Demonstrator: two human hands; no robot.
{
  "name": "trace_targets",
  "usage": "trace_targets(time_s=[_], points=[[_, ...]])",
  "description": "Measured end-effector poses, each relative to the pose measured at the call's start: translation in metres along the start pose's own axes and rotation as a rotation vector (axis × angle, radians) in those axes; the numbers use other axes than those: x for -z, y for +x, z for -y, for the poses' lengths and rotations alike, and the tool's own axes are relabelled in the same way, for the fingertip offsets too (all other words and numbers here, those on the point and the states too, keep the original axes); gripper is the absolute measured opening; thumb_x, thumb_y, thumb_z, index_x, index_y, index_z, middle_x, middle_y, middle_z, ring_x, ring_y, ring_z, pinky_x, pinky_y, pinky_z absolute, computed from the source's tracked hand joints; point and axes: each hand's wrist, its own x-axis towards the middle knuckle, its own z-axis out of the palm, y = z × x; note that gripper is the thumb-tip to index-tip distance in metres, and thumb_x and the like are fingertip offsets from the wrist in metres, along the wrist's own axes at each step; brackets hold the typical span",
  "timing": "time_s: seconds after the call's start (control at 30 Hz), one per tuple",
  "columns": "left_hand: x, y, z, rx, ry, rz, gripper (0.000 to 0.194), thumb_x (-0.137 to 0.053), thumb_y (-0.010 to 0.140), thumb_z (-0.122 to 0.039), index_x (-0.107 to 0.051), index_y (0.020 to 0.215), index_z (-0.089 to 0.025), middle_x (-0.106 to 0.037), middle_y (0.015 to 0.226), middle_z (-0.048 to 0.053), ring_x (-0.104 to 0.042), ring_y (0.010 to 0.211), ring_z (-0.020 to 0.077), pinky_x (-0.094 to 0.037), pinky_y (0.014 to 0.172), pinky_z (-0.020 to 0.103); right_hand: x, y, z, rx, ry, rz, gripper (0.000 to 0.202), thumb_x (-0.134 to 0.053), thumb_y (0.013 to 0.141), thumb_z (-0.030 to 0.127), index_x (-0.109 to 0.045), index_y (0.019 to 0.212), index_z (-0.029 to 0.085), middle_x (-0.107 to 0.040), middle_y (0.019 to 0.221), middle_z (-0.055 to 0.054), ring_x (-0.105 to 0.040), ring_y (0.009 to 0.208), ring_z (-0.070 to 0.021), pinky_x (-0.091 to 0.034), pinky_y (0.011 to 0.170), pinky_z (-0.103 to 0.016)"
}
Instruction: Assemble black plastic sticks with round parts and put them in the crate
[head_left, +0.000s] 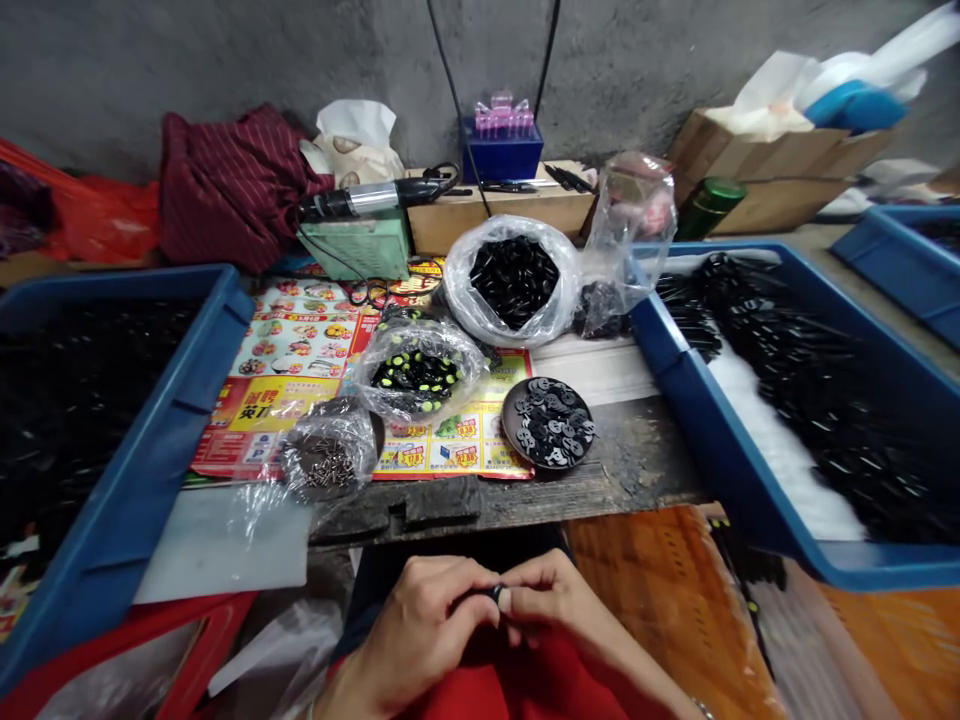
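Close to my lap, my left hand (pixel 431 625) and my right hand (pixel 551 600) meet, both closed on a small black part (pixel 493 592). Fingers cover most of it, so its kind cannot be made out. Beyond them on the bench, a round dish (pixel 511 440) holds flat grey and black pieces (pixel 556 420). To its left is a plastic-lined bowl with small metal screws or pins (pixel 330 465). Farther back stand a bag of black pieces with yellow-green spots (pixel 416 375) and a larger clear bag (pixel 457 275) full of glossy black oval pieces (pixel 516 280).
Blue bins of black parts flank the bench, one bin (pixel 232 300) at left, another bin (pixel 806 560) at right. An electric screwdriver (pixel 375 197) lies on a green box (pixel 360 250) at the back. Printed flyers (pixel 292 350) cover part of the bench (pixel 622 490). A cable (pixel 454 100) hangs down.
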Motion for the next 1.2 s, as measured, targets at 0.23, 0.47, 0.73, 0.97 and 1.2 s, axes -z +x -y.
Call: trace_targets(time_s=[0.23, 0.47, 0.73, 0.97, 1.2], points=[[0.004, 0.003, -0.001, -0.066, 0.034, 0.122, 0.016, -0.062, 0.075, -0.007, -0.074, 0.078, -0.017, -0.074, 0.068, 0.001, -0.065, 0.059, 0.0137, -0.043, 0.060, 0.020, -0.008, 0.001, -0.012, -0.029, 0.118, -0.023, 0.024, -0.053, 0.060, 0.026, -0.064, 0.043, 0.012, -0.052, 0.037, 0.001, -0.033, 0.029, -0.0046, -0.021, 0.033, -0.018], [0.005, 0.005, 0.004, -0.106, 0.008, 0.071, 0.016, -0.061, 0.076, -0.007, -0.073, 0.079, -0.016, -0.074, 0.067, 0.002, -0.065, 0.059, 0.0137, -0.044, 0.060, 0.019, -0.003, -0.002, -0.013, 0.080, 0.020, 0.028, 0.043, -0.067, 0.073, 0.051, -0.069, 0.062, 0.010, -0.057, 0.049, 0.000, -0.040, 0.039, -0.0058, -0.032, 0.041, -0.018], [0.006, 0.006, 0.009, -0.024, -0.078, 0.131, 0.011, -0.066, 0.072, -0.010, -0.075, 0.074, -0.016, -0.075, 0.064, 0.002, -0.063, 0.054, 0.0130, -0.043, 0.056, 0.019, 0.012, -0.011, 0.002, 0.093, -0.206, 0.212, 0.058, -0.059, 0.079, 0.064, -0.069, 0.064, 0.009, -0.054, 0.050, 0.000, -0.038, 0.038, -0.0061, -0.027, 0.039, -0.018], [0.013, 0.008, 0.012, -0.050, -0.077, 0.159, 0.012, -0.064, 0.075, -0.015, -0.076, 0.075, -0.016, -0.075, 0.066, 0.003, -0.065, 0.056, 0.0142, -0.044, 0.058, 0.020, -0.001, -0.007, -0.008, 0.051, -0.131, 0.144, 0.062, -0.060, 0.073, 0.072, -0.065, 0.066, 0.010, -0.057, 0.052, -0.001, -0.040, 0.037, -0.0059, -0.030, 0.037, -0.017], [0.017, 0.008, 0.009, 0.080, -0.058, 0.097, 0.015, -0.067, 0.074, -0.011, -0.076, 0.081, -0.020, -0.078, 0.078, 0.000, -0.068, 0.068, 0.0146, -0.047, 0.069, 0.020, 0.002, -0.005, 0.001, 0.060, -0.197, 0.117, 0.057, -0.061, 0.077, 0.065, -0.069, 0.070, 0.010, -0.059, 0.055, -0.001, -0.045, 0.040, -0.0066, -0.035, 0.042, -0.018]])
